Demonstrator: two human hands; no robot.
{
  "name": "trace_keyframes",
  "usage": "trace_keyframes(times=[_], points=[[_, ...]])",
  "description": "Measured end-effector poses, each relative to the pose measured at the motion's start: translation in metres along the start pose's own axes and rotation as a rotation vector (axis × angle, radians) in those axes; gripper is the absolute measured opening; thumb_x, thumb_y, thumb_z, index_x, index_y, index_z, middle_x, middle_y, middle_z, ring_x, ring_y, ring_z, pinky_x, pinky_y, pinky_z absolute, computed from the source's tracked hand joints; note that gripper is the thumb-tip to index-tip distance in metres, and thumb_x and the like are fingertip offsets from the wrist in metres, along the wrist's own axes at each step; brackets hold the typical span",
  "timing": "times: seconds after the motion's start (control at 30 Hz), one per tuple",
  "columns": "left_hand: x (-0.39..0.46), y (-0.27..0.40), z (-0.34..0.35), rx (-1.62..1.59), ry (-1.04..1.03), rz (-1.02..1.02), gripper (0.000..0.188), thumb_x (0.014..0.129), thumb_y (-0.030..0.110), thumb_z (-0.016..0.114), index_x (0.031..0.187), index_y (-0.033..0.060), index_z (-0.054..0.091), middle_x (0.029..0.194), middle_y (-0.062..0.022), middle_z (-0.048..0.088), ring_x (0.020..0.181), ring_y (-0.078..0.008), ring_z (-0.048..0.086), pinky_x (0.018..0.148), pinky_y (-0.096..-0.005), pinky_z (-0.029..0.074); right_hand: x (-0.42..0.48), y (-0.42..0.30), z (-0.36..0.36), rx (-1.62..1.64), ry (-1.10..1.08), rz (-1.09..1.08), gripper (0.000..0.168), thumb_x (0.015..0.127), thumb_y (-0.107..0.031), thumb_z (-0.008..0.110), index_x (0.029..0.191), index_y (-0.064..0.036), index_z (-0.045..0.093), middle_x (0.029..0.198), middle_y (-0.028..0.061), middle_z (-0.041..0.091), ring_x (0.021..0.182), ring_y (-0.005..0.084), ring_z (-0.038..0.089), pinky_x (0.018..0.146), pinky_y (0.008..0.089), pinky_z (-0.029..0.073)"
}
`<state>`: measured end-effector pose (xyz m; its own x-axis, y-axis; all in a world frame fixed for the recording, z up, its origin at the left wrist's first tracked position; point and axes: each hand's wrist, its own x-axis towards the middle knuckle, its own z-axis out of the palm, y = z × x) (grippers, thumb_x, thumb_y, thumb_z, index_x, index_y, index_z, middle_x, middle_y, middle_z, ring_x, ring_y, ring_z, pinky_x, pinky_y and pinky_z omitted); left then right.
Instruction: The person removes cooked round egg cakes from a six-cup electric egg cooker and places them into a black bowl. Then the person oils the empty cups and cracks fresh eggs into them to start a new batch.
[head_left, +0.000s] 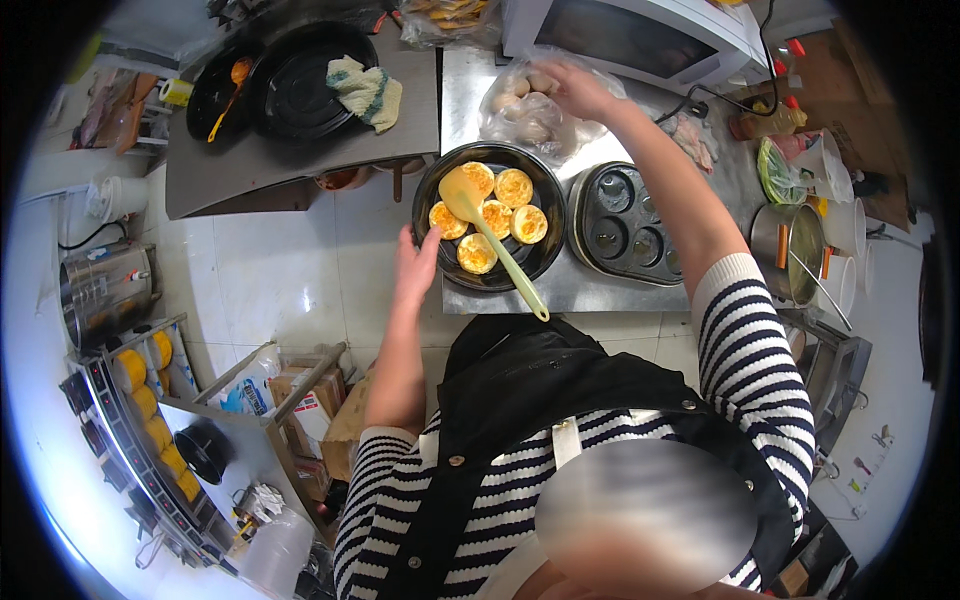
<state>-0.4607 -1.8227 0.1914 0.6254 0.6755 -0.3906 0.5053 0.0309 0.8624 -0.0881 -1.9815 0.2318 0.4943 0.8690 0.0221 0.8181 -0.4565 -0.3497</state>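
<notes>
My left hand (417, 262) rests at the left outer side of a round black pan (553, 247), which holds several round golden cooked egg cakes (514, 187). A spatula (504, 251) with a yellow blade and pale green handle lies across them, its handle reaching over the near rim. Beyond the pan, my right hand (574, 88) is at a clear plastic bag (525, 124) of eggs (540, 81); its fingers are partly blurred, and whether they hold an egg I cannot tell. Under my right forearm sits a dark moulded pan (607, 238) with round hollows.
A white microwave (630, 37) stands behind the bag. At the left, a grey surface (217, 176) bears a large black pan (292, 82), a cloth (367, 94) and an orange-stained spoon (229, 97). To the right stands a steel pot (772, 244) with a utensil leaning in it.
</notes>
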Motion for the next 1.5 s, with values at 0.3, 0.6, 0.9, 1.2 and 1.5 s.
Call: trace_keyframes(times=[0.3, 0.6, 0.9, 1.2, 1.5], points=[[0.041, 0.158, 0.034, 0.159, -0.103, 0.759, 0.024, 0.080, 0.013, 0.061, 0.102, 0.0030, 0.060, 0.095, -0.0123, 0.060, 0.084, -0.0217, 0.060, 0.073, -0.0306, 0.048, 0.015, -0.038, -0.056, -0.248, -0.386, 0.061, 0.033, 0.073, -0.028, 0.065, 0.102, -0.013, 0.059, 0.118, 0.0108, 0.053, 0.097, 0.0311, 0.056, 0.078, 0.0386, 0.047], [0.122, 0.203, 0.150, 0.768, -0.450, 0.788, 0.025, 0.076, 0.013, 0.057, 0.100, 0.0125, 0.062, 0.092, -0.0109, 0.061, 0.086, -0.0296, 0.059, 0.076, -0.0394, 0.048, -0.018, -0.007, -0.047, -0.425, -0.436, 0.211, 0.021, 0.079, -0.026, 0.055, 0.092, -0.012, 0.063, 0.095, 0.0094, 0.064, 0.087, 0.0276, 0.062, 0.071, 0.0392, 0.049], [0.134, 0.191, 0.132, 1.090, -0.467, 0.768, 0.029, 0.072, 0.017, 0.062, 0.100, 0.0142, 0.059, 0.106, -0.0102, 0.055, 0.094, -0.0305, 0.056, 0.081, -0.0378, 0.047, -0.010, -0.023, -0.009, -0.173, -0.124, -0.192, 0.020, 0.082, -0.025, 0.046, 0.092, -0.012, 0.058, 0.088, 0.0067, 0.062, 0.081, 0.0280, 0.061, 0.068, 0.0397, 0.048], [0.163, 0.167, 0.133, 1.078, -0.534, 0.760, 0.038, 0.067, 0.019, 0.069, 0.103, 0.0123, 0.056, 0.104, -0.0116, 0.056, 0.096, -0.0291, 0.057, 0.080, -0.0390, 0.047, 0.015, -0.043, 0.000, -0.246, -0.328, 0.065, 0.022, 0.075, -0.019, 0.055, 0.095, -0.013, 0.059, 0.084, 0.0056, 0.063, 0.082, 0.0261, 0.062, 0.068, 0.0383, 0.049], [0.155, 0.176, 0.124, 0.643, -0.518, 0.627, 0.039, 0.069, 0.018, 0.068, 0.104, 0.0042, 0.055, 0.099, -0.0149, 0.060, 0.085, -0.0283, 0.061, 0.076, -0.0369, 0.049, -0.011, -0.025, -0.023, 0.860, -0.062, 0.331, 0.040, 0.067, -0.016, 0.066, 0.104, -0.006, 0.054, 0.086, 0.0078, 0.060, 0.077, 0.0182, 0.061, 0.063, 0.0299, 0.050]])
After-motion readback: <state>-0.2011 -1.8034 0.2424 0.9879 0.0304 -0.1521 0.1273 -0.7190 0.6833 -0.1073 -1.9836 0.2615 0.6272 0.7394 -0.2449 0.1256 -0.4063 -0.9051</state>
